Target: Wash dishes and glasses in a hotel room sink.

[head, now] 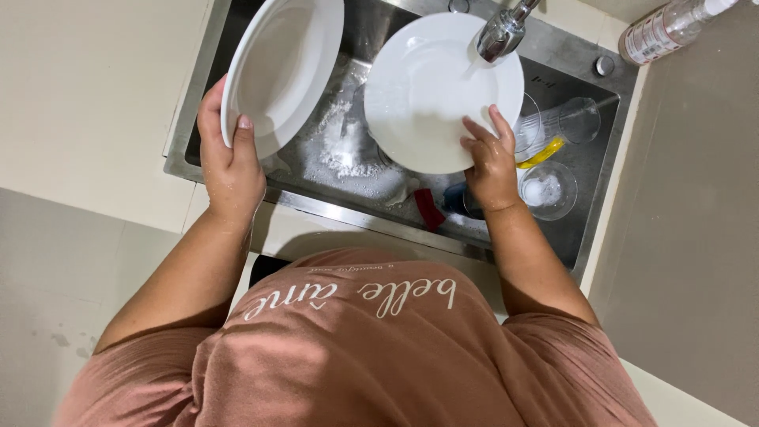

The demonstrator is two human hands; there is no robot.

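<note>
While water runs from the tap (504,32) onto it, the right hand (490,162) grips a white plate (435,87) by its lower right rim, fingers spread on the face and the thumb hidden behind; the plate is tilted toward the camera and held over the middle of the sink (589,229). The left hand (229,158) is clamped on a second white plate (281,63), thumb on the inner face near the rim and the fingers wrapped behind, holding it nearly on edge above the sink's left end, partly over the pale worktop (95,95). The two plates are near each other but apart. Both hands look wet. Below the plates, the sink bottom carries white foam (344,146) on its left half. To the right of the right hand lie clear glasses: one (577,119) on its side toward the back, one (547,190) upright with foam inside near the front wall, and something yellow (541,154) between them. A red thing (429,209) and a dark blue thing (458,202) sit just under the right wrist against the front wall; I cannot tell what they are. A clear bottle (672,28) lies on the worktop beyond the sink's right corner.
</note>
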